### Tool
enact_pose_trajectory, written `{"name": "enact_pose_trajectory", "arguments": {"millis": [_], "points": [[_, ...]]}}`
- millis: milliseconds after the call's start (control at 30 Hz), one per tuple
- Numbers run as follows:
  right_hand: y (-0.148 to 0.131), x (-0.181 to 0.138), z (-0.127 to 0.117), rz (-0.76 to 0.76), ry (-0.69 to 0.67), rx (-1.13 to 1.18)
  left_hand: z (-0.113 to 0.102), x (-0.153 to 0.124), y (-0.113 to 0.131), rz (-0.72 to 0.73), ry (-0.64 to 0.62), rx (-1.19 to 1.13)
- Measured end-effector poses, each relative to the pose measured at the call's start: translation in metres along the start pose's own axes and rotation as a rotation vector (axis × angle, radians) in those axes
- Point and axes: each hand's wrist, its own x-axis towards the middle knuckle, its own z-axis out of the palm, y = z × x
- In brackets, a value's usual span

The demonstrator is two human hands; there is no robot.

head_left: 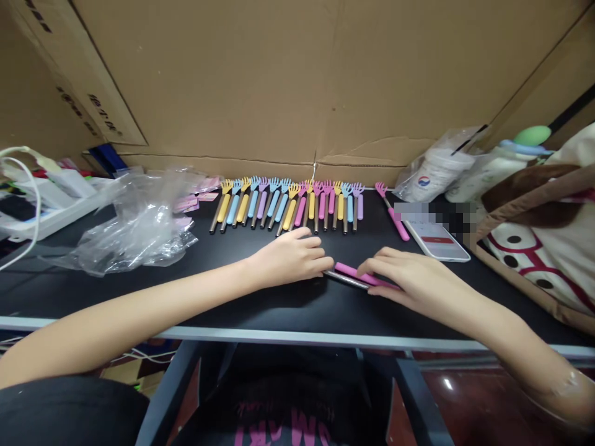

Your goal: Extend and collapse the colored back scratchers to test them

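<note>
My left hand [297,255] is closed, its fingertips at the left end of a silver metal tube [346,280]. Beside that tube lies a pink handle [349,271], gripped by the bent fingers of my right hand [404,272]. The handle's right end is hidden under that hand, and no claw shows on it. Beyond my hands stretches a row of back scratchers [279,207] with yellow, blue, purple and pink handles and claws, metal tubes lying alongside. A single pink back scratcher [397,222] lies apart, right of the row.
Crumpled clear plastic bags [139,229] lie at left, near a white power strip [60,207]. A phone [437,240], a bagged drink cup [434,173] and a cloth bag [543,248] occupy the right. Cardboard [297,80] walls the back of the black table [260,316].
</note>
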Motion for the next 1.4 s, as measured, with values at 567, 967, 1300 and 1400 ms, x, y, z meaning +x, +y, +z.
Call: {"name": "enact_pose_trajectory", "arguments": {"millis": [567, 967, 1300, 1400], "points": [[0.032, 0.051, 0.005, -0.039, -0.063, 0.073, -0.038, -0.071, -0.038, -0.354, -0.388, -0.108], [0.036, 0.072, 0.015, 0.004, -0.064, 0.135, 0.002, -0.015, -0.019, -0.247, -0.211, -0.192], [0.033, 0.063, 0.032, 0.066, 0.116, 0.345, 0.013, -0.024, -0.008, -0.393, -0.083, -0.194], [0.033, 0.062, 0.033, 0.114, 0.120, 0.447, 0.014, -0.025, -0.009, -0.483, -0.062, -0.235]]}}
